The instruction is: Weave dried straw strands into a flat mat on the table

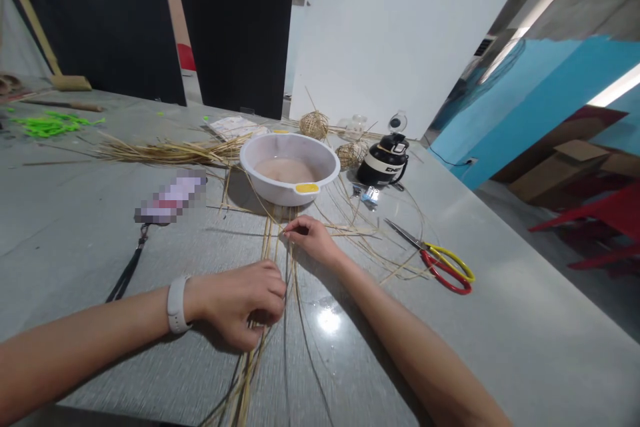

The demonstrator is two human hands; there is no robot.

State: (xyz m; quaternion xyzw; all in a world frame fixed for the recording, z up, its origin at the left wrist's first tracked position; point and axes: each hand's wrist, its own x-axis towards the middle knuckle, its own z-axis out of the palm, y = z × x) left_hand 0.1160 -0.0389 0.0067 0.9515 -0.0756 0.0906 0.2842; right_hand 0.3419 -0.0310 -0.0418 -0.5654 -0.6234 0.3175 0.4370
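Note:
Several thin straw strips [273, 240] lie lengthwise on the grey table [500, 320], running from me toward a white basin [290, 167]. My left hand [240, 300], with a white band at the wrist, is curled down on the near part of the strips and presses them to the table. My right hand [313, 237] is further out, its fingertips pinched on a strip where cross strips meet the bundle.
The basin holds cloudy water. Red and yellow scissors [440, 260] lie at the right. A black bottle [384, 160], two woven straw balls [314, 125], a loose straw bundle [165, 150], green scraps [47, 123] and a lanyard [131, 265] are around. The table's edge runs along the right.

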